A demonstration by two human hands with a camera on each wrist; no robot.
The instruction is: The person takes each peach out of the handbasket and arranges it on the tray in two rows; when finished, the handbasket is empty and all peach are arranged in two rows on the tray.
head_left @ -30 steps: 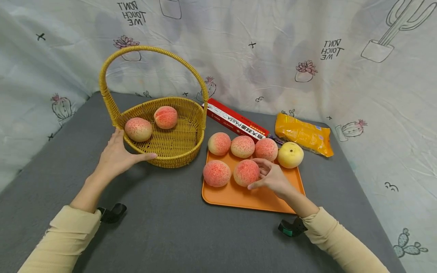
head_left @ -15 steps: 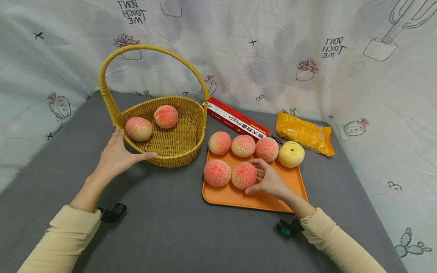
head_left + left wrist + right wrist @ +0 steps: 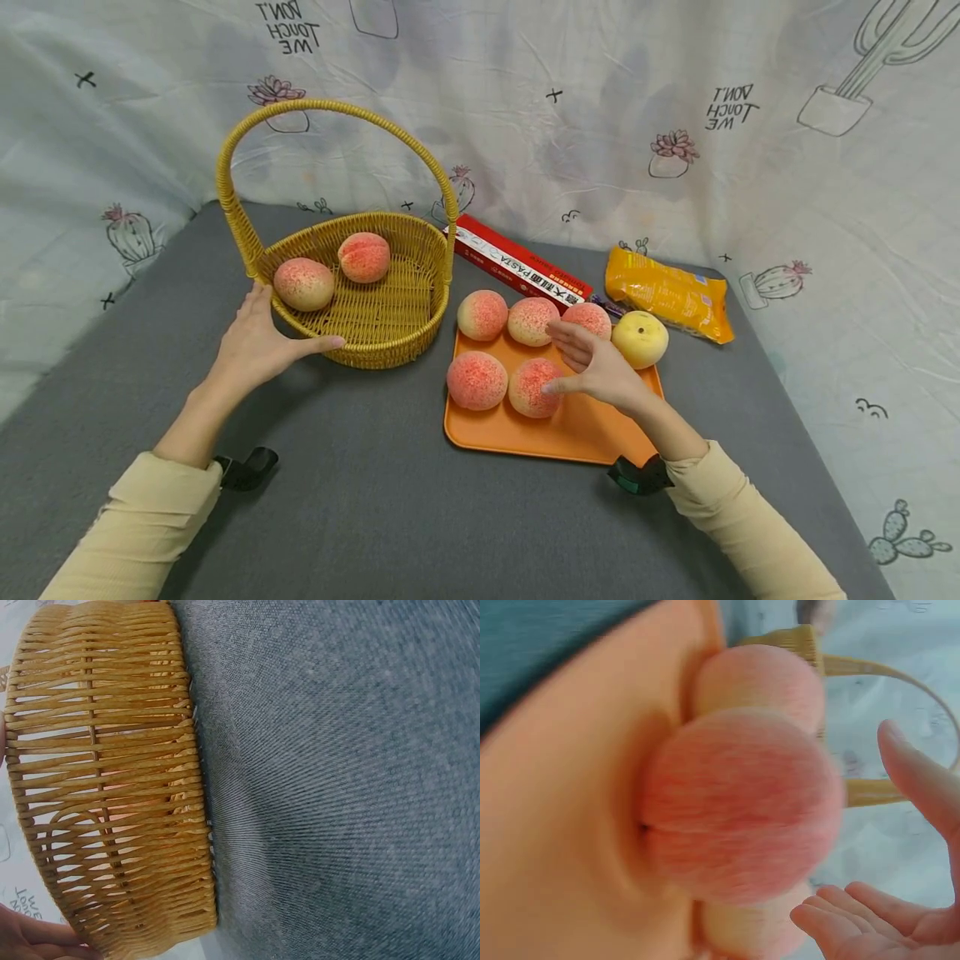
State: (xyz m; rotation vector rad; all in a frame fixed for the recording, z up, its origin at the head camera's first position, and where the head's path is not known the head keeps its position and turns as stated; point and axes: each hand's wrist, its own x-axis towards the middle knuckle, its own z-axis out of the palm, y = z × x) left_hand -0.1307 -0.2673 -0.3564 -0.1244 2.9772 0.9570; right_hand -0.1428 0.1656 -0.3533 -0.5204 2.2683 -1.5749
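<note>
A yellow wicker basket (image 3: 378, 356) with a tall handle holds two peaches, one at the left (image 3: 303, 284) and one at the back (image 3: 364, 257). My left hand (image 3: 258, 337) rests spread against its near left rim, thumb along the front. From the left wrist view, straight fingers (image 3: 37, 935) touch the rim of the woven wall. Over the orange tray (image 3: 517, 439), my right hand (image 3: 596, 367) is empty, fingers extended and thumb apart. Below it lies the front-right peach (image 3: 531, 390), partly overlapped by the thumb. This peach (image 3: 742, 806) fills the middle of the right wrist view.
Another peach (image 3: 477, 381) lies at the tray's front left. Behind are three peaches in a row and a yellow round fruit (image 3: 640, 340). A red pasta box (image 3: 521, 267) and an orange packet (image 3: 667, 292) lie behind the tray, before a patterned curtain (image 3: 510, 125).
My right hand has let go of the front-right peach, which shifted slightly left beside its neighbour, and has risen with fingers spreading. My left hand and the basket have stayed in place.
</note>
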